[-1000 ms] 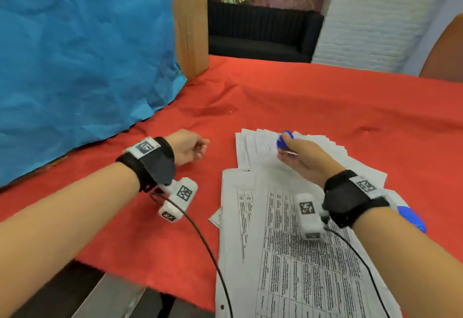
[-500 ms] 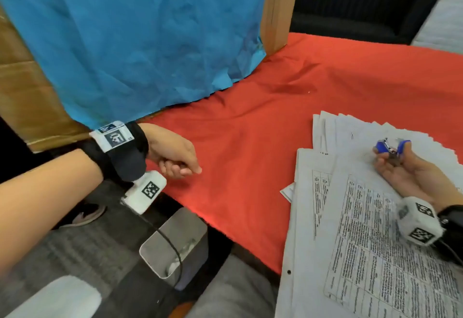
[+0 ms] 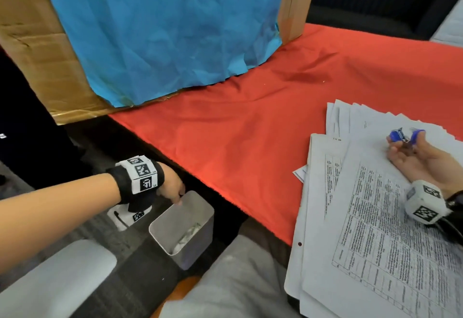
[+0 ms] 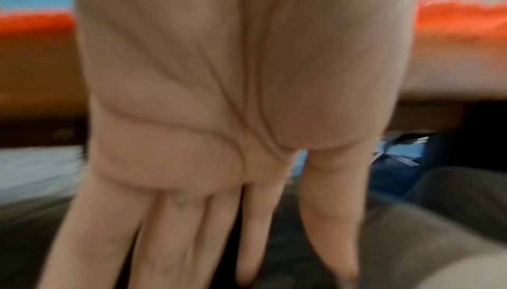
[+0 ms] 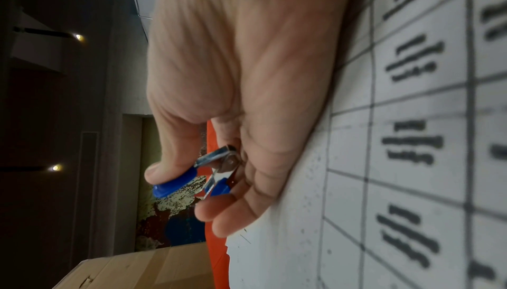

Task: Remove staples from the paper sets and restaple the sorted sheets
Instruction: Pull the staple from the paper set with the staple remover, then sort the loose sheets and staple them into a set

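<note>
The left hand (image 3: pixel 170 187) is reaching down below the table edge at lower left of the head view, fingertips at the rim of a small grey waste bin (image 3: pixel 198 207) on the floor. In the left wrist view its fingers (image 4: pixel 175 235) are hanging straight and spread, holding nothing. The right hand (image 3: pixel 423 160) is resting at right on the printed sheets (image 3: pixel 375 242), palm turned up, thumb and fingers pinching a blue-handled staple remover (image 3: pixel 403 137) with its metal claws parted. The sheets are lying fanned on the red tablecloth (image 3: pixel 250 142). Crumpled scraps are sitting inside the bin.
</note>
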`<state>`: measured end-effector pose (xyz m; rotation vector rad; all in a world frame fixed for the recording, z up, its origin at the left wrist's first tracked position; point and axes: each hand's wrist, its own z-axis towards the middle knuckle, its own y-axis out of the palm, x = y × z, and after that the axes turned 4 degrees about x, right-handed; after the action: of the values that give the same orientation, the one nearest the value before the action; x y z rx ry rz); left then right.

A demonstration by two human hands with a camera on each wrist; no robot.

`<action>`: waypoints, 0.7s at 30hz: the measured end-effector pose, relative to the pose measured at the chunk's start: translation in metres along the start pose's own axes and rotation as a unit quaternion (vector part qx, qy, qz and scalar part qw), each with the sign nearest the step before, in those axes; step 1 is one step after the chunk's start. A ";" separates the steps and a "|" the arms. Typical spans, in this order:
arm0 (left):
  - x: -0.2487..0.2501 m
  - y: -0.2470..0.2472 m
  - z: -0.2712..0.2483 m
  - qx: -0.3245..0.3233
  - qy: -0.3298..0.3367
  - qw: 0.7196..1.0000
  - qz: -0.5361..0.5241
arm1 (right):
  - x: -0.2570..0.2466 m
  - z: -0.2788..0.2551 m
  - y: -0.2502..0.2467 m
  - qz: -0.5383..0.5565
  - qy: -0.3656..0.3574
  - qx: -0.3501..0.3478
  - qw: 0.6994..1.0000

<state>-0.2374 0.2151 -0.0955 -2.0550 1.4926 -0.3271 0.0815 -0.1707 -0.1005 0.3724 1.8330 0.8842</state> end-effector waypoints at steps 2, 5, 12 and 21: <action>0.019 -0.026 -0.032 -0.037 0.051 0.998 0.006 | -0.006 -0.008 0.010 -0.020 -0.022 0.028 0.999; 0.061 -0.085 -0.076 -0.008 0.200 0.976 -0.086 | -0.014 -0.015 0.009 -0.018 -0.021 0.046 0.999; 0.233 -0.198 -0.025 0.349 0.358 0.863 -0.072 | -0.023 -0.010 -0.004 0.049 -0.057 0.022 0.997; 0.283 -0.231 0.018 0.254 0.253 0.932 0.044 | -0.023 -0.004 -0.008 0.068 -0.042 0.033 0.996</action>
<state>0.0518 0.0063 -0.0143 -1.5427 1.5608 -1.1489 0.0886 -0.1920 -0.0899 0.5728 1.7790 0.8878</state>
